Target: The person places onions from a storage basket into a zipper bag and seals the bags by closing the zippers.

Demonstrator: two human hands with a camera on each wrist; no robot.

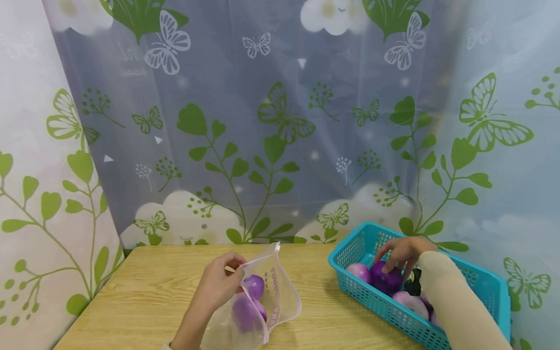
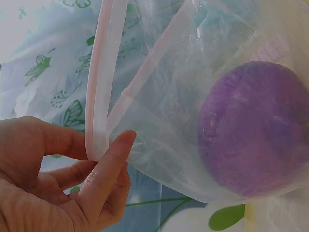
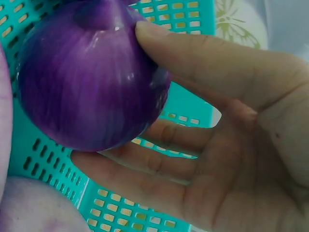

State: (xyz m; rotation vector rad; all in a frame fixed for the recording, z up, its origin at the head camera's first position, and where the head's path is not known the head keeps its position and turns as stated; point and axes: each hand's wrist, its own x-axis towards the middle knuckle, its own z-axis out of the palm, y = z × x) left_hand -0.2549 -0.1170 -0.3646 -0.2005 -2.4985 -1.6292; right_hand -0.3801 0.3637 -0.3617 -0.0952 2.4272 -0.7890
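Note:
My left hand (image 1: 220, 282) pinches the pink-edged rim of a clear zip bag (image 1: 286, 291) between thumb and fingers. The bag's mouth gapes, and purple onions (image 1: 247, 313) lie inside it; one onion (image 2: 253, 128) shows large through the plastic in the left wrist view. Inside the blue basket (image 1: 372, 294), my right hand (image 1: 404, 253) holds a dark purple onion (image 3: 91, 77). Its thumb lies on the onion near the pointed top, and the fingers curl round the far side and below. Paler onions (image 1: 410, 304) sit beside it in the basket.
A small black item with a yellow mark (image 1: 413, 282) is in the basket, partly behind the right wrist. The basket stands at the right of the wooden table (image 1: 148, 291). A printed curtain (image 1: 280, 194) hangs right behind the table's back edge.

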